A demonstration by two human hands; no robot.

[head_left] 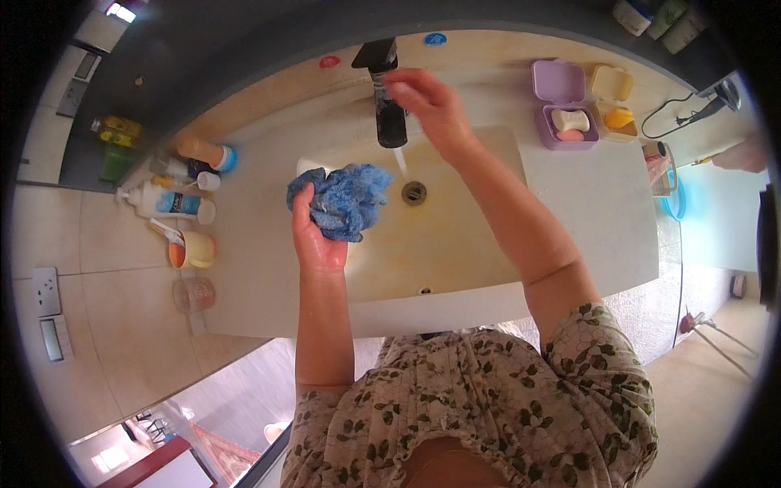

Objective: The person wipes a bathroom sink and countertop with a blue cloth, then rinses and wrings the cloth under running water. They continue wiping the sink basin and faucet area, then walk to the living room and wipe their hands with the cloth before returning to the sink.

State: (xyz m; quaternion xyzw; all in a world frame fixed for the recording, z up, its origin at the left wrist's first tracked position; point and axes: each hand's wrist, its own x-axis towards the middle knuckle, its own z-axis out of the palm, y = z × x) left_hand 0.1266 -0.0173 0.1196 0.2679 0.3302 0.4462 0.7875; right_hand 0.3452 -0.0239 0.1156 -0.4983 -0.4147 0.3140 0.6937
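Obs., head view, near to far.

Left hand (316, 236): fingers clamped round a bunched blue cloth (342, 201), held over the left part of the sink (455, 244), just left of the drain (414, 193). The cloth is a crumpled wad, so it has no true pointing end; its longer spread runs roughly from the hand up and right, toward the tap.

Right hand (431, 102): reaches to the black tap (387, 98), fingers loosely together at the handle on its top. Whether they grip or only rest there cannot be told from this angle.

A thin stream of water (400, 160) seems to run from the spout, though it is faint.

Progress, as judged: the cloth is gathered and brought to the basin and the tap is in hand. The cloth sits beside the stream, not under it, so wetting or rinsing looks not yet done.

Beyond, right: lilac soap box (563, 106), open. Left of the counter: bottles (167, 201) and a cup (194, 250).
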